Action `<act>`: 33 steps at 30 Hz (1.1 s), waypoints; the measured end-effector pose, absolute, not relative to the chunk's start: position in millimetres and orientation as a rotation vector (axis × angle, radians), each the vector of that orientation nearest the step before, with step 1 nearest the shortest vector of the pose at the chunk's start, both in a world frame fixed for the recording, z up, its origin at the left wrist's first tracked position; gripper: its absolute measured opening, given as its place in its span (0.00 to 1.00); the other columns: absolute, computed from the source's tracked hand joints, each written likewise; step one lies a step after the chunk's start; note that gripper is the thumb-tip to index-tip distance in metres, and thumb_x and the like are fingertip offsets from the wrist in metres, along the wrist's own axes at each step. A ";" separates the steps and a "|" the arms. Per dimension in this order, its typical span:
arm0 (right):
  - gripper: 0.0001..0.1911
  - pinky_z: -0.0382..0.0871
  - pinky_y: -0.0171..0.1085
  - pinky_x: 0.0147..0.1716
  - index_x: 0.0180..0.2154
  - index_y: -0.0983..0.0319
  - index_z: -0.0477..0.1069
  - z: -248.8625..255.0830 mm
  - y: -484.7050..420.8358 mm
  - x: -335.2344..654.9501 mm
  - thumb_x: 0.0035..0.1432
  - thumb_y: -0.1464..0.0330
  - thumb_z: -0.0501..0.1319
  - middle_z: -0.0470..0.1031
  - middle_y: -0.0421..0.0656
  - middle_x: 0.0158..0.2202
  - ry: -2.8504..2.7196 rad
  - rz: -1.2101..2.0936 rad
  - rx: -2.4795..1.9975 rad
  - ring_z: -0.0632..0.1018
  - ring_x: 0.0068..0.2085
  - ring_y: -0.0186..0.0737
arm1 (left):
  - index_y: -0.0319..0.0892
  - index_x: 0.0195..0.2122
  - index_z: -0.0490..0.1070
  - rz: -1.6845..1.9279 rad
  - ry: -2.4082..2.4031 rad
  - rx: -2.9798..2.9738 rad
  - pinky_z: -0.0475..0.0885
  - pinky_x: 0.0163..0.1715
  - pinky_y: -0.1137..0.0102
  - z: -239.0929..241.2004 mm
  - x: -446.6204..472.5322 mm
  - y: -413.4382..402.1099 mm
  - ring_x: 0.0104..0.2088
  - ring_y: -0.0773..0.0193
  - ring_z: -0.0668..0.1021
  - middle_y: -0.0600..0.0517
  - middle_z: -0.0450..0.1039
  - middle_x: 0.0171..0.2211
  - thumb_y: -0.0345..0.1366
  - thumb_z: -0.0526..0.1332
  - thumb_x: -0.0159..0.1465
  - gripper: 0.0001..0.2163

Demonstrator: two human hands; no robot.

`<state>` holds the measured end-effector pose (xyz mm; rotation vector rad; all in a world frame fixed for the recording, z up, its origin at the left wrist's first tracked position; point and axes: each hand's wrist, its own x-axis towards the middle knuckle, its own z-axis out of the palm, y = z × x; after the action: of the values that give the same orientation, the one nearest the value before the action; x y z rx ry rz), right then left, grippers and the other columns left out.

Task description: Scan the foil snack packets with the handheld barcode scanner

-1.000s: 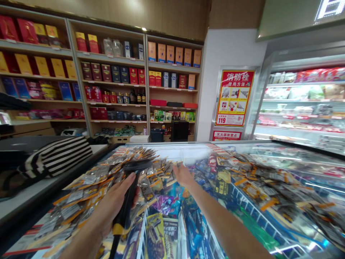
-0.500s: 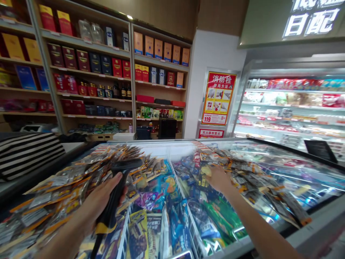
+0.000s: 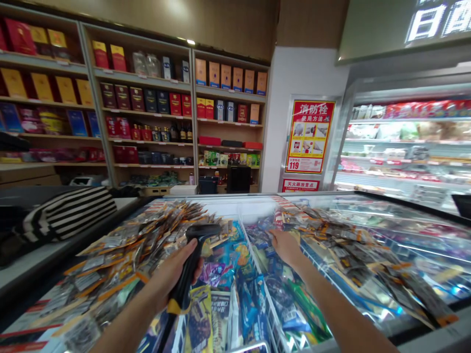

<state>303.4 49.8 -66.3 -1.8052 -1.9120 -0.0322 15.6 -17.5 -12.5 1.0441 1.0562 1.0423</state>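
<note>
My left hand [image 3: 171,277] is closed around the handle of a black barcode scanner [image 3: 195,255] with a yellow band, its head pointing away over the open chest freezer [image 3: 257,211]. My right hand [image 3: 287,247] reaches into the right freezer compartment, fingers down among the packaged frozen goods [image 3: 268,289]; its fingertips are hidden by the packets, so its grip is unclear. Piles of orange-edged packets [image 3: 125,255] lie on the freezer lids on both sides.
A striped bag [image 3: 69,213] rests on the counter at left. Shelves of boxed bottles [image 3: 154,103] fill the back wall. A red fire-hydrant sign [image 3: 311,135] hangs beside an open refrigerated display [image 3: 408,142] at right. A white wire divider [image 3: 253,274] splits the freezer.
My right hand has moved from the left compartment across the divider into the right one. The scanner in my left hand has shifted slightly right and nearer the freezer's middle.
</note>
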 end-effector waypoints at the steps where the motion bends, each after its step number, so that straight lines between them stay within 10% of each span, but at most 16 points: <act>1: 0.16 0.60 0.37 0.39 0.40 0.63 0.68 -65.0 53.7 301.8 0.49 0.72 0.48 0.73 0.47 0.36 -1.782 0.017 -1.735 0.72 0.38 0.41 | 0.38 0.20 0.63 1.037 1.041 1.048 0.61 0.13 0.79 -10.9 18.1 -19.4 0.13 0.73 0.66 0.54 0.65 0.13 0.46 0.54 0.54 0.16; 12: 0.20 0.65 0.33 0.22 0.35 0.61 0.64 -77.5 60.8 285.8 0.36 0.62 0.60 0.72 0.37 0.22 -0.745 1.015 -0.964 0.73 0.24 0.37 | 0.39 0.22 0.61 1.039 1.026 1.044 0.60 0.13 0.79 -8.2 40.4 -45.6 0.13 0.73 0.66 0.55 0.66 0.14 0.46 0.54 0.53 0.14; 21: 0.35 0.60 0.43 0.42 0.45 0.67 0.63 -71.9 41.6 291.2 0.35 0.53 0.58 0.64 0.54 0.48 -1.440 0.200 -1.795 0.64 0.50 0.52 | 0.38 0.23 0.64 1.030 1.001 1.041 0.61 0.12 0.79 -3.8 35.6 -42.1 0.13 0.74 0.66 0.55 0.66 0.15 0.45 0.54 0.54 0.14; 27: 0.33 0.63 0.42 0.28 0.28 0.66 0.72 -54.4 20.0 293.7 0.37 0.44 0.50 0.73 0.55 0.31 -1.823 0.153 -2.299 0.73 0.35 0.54 | 0.37 0.22 0.64 0.991 1.018 0.998 0.61 0.12 0.79 -8.3 23.7 -36.7 0.13 0.74 0.66 0.55 0.66 0.14 0.46 0.55 0.53 0.15; 33: 0.12 0.60 0.32 0.25 0.28 0.62 0.71 -70.8 35.6 277.2 0.44 0.62 0.55 0.74 0.45 0.27 -1.888 0.266 -2.065 0.74 0.31 0.39 | 0.38 0.23 0.64 1.010 0.979 0.928 0.62 0.13 0.78 -18.6 21.0 -31.0 0.14 0.73 0.67 0.54 0.67 0.16 0.47 0.55 0.53 0.15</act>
<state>277.2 35.6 -70.8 -2.0652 -1.8883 0.2661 21.0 -31.0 -18.6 0.9278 0.9789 1.0103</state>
